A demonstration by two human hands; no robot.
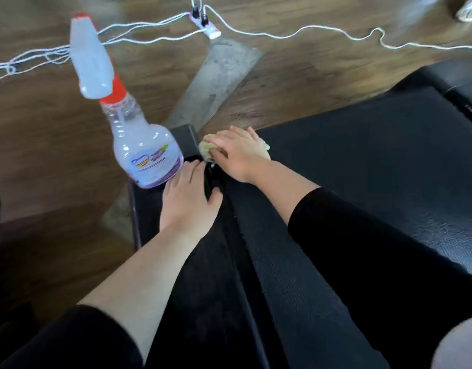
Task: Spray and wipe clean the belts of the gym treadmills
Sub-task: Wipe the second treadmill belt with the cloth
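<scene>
A clear spray bottle [139, 145] with a white trigger head and red collar stands on the treadmill's black side rail [149, 217]. My left hand [188, 194] rests flat on that rail just right of the bottle's base, fingers straight. My right hand [237, 153] presses a crumpled yellowish cloth [206, 150] onto the far left corner of the dark textured belt [349, 169]. The cloth shows only at the hand's edges. Black sleeves cover both forearms partway.
White cables [296, 33] and a power strip [205, 22] lie on the brown wooden floor beyond the treadmill. A grey mat strip [216, 83] runs away from the belt's end. The black end cap [185, 139] sits beside the cloth. A white shoe [467, 12] is at top right.
</scene>
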